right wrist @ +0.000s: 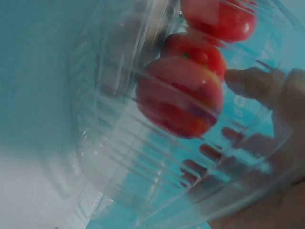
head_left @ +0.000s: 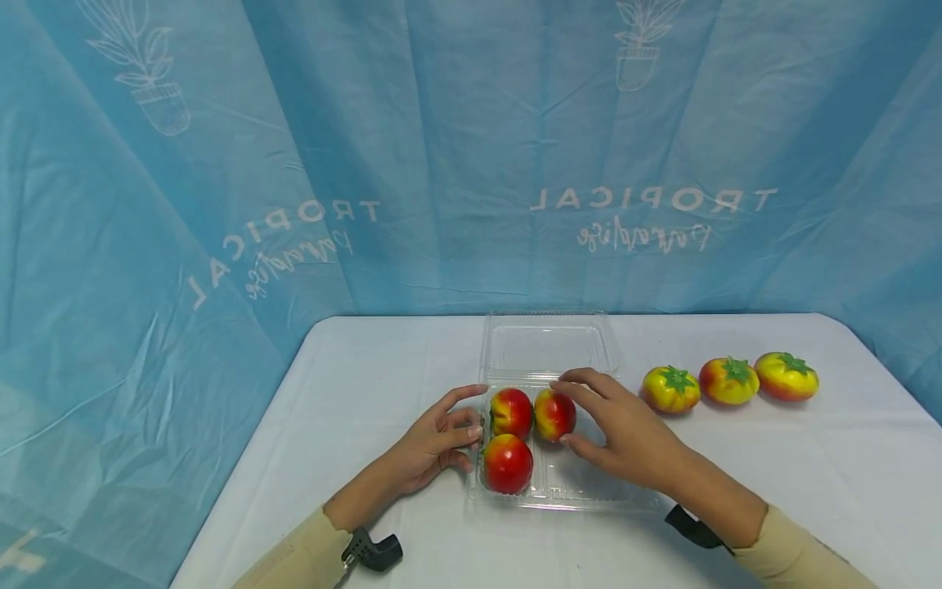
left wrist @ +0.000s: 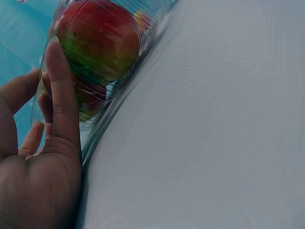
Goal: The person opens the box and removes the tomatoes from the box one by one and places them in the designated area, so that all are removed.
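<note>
Fruit sits at right grip, hold unclear; left grip, unclenched, touches box. Light pressure should prevent rolling.

Creased blue curtain — mirrored lettering, potted-plant prints — behind a white table.

Six fruits showed — three at frame center, three at right — plus one box, one table, one left hand, one right hand.

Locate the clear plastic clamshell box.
In the head view, the clamshell box lies open just right of centre, left of the row of three fruits, the left hand at its left edge and the right hand over it.
</note>
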`<state>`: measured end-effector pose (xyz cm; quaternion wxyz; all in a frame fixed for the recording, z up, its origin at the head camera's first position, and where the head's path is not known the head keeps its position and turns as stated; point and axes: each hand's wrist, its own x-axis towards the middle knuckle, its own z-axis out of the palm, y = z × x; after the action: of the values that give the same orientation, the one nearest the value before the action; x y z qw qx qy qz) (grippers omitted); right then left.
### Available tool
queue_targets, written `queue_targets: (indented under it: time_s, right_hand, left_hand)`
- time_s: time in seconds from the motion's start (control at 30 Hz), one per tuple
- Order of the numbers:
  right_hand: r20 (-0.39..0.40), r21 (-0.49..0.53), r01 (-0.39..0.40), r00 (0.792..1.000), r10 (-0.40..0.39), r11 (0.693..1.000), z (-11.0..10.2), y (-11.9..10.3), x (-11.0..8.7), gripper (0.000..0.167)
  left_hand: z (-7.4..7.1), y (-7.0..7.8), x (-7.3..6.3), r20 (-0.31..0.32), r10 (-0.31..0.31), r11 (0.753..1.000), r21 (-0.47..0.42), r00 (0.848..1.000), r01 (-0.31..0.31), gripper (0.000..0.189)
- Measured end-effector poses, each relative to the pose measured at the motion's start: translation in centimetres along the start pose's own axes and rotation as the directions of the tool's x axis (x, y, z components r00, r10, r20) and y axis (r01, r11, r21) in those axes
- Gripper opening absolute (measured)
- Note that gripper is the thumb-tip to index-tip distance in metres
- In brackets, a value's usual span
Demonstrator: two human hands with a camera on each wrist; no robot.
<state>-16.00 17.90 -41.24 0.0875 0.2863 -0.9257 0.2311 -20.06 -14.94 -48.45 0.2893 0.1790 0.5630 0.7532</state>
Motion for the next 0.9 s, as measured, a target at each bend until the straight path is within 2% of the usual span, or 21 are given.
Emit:
queue_targets:
  time_s: [0.27, 0.6, 0.9]
  right_hand:
    - [0.004, -0.036, -0.017, 1.000, 0.018, 0.999, 0.4, -0.4, 0.4, 0.078]
    - [0.030, -0.041, -0.092, 0.995, 0.093, 0.995, 0.8, -0.6, 0.9, 0.079]
    - [0.053, -0.052, -0.097, 0.994, 0.100, 0.994, 1.4, -0.6, 1.3, 0.078]
  left_hand:
    - [0.1, 0.0, 0.0, -0.011, -0.001, 1.000, 0.017, 1.000, 0.001, 0.069]
    - [0.0, 0.1, 0.1, -0.013, -0.007, 1.000, 0.030, 1.000, 0.007, 0.070]
    - [0.0, 0.0, 0.1, -0.010, -0.005, 1.000, 0.030, 1.000, 0.005, 0.069]
